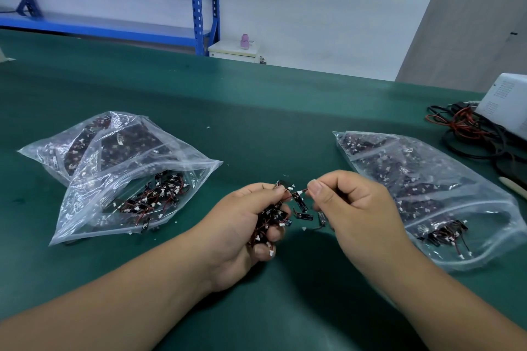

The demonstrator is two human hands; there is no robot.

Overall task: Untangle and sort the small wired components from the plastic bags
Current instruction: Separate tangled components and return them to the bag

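Left hand (pixel 245 225) grips a tangled clump of wired components (pixel 269 219); right hand (pixel 350 202) pinches one red wire (pixel 298 195) leading out of it.

Both hands are over the middle of the green desk (pixel 256 111), toward its near edge, with a few loose components (pixel 306 216) between them. An open plastic bag (pixel 114 179) of components lies toward the left edge, overlapping another filled bag (pixel 85 145). A second clear bag (pixel 427 188) holding packets lies toward the right edge. Red and black cables (pixel 467 128) and a white box (pixel 504 102) sit at the far right corner.
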